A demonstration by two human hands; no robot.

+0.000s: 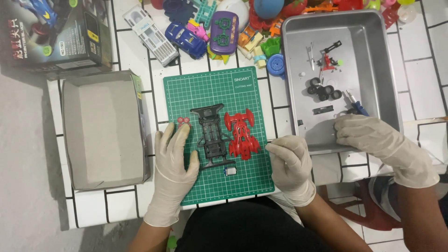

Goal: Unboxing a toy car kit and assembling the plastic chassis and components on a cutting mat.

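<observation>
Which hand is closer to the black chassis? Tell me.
Left. The left hand lies flat on the green mat, right beside the black chassis. The right hand is farther away, beyond the red body shell.

Both of the person's hands wear thin, cream-white disposable gloves, slightly wrinkled over the knuckles and fingers. The left hand (175, 158) has its glove cuff ending in a rolled rim at the wrist; the right hand (291, 163) has the same. The forearms above the cuffs are bare, without sleeves. A black garment covers the lap.
</observation>
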